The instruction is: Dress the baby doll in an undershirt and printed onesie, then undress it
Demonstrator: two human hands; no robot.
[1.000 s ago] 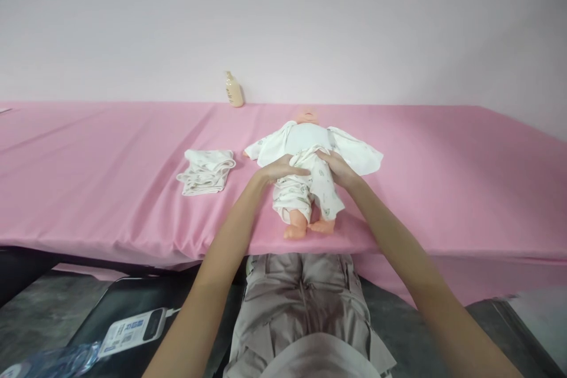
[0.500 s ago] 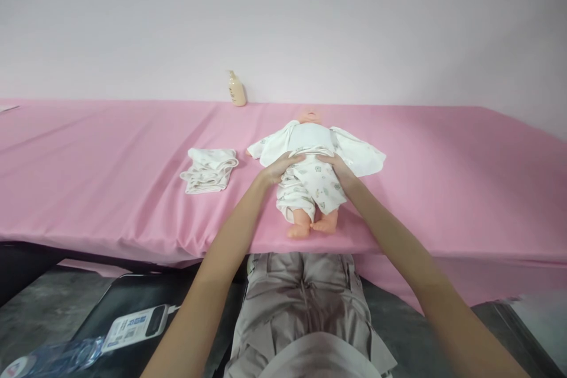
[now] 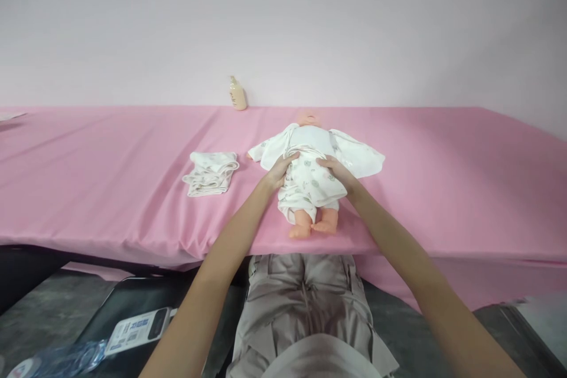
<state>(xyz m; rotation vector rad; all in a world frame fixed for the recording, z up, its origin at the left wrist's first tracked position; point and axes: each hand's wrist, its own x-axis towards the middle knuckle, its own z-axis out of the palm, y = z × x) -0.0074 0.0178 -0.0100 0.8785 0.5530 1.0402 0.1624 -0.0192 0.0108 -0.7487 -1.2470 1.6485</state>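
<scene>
A baby doll point(image 3: 303, 224) lies on its back on the pink-covered table, its feet toward me. White printed pants point(image 3: 310, 180) cover its hips and legs down to the shins. Its white top point(image 3: 357, 153) is spread open at both sides, with a plain white area over the chest. My left hand point(image 3: 282, 170) grips the pants at the left of the waist, thumb on top. On the opposite side my right hand point(image 3: 340, 171) holds the pants likewise; the undersides of both hands are hidden. Left of the doll sits a folded white printed cloth point(image 3: 211, 173).
A pump bottle point(image 3: 238, 94) stands by the wall at the back of the pink tablecloth point(image 3: 443, 189). Below the table's front edge, a black chair point(image 3: 146, 294) holds a phone-like device point(image 3: 140, 329) and a clear plastic bottle point(image 3: 62, 360).
Both hands have shifted slightly on the waist of the pants, and the fabric at the right leg hangs a little differently. The camera has tilted up slightly.
</scene>
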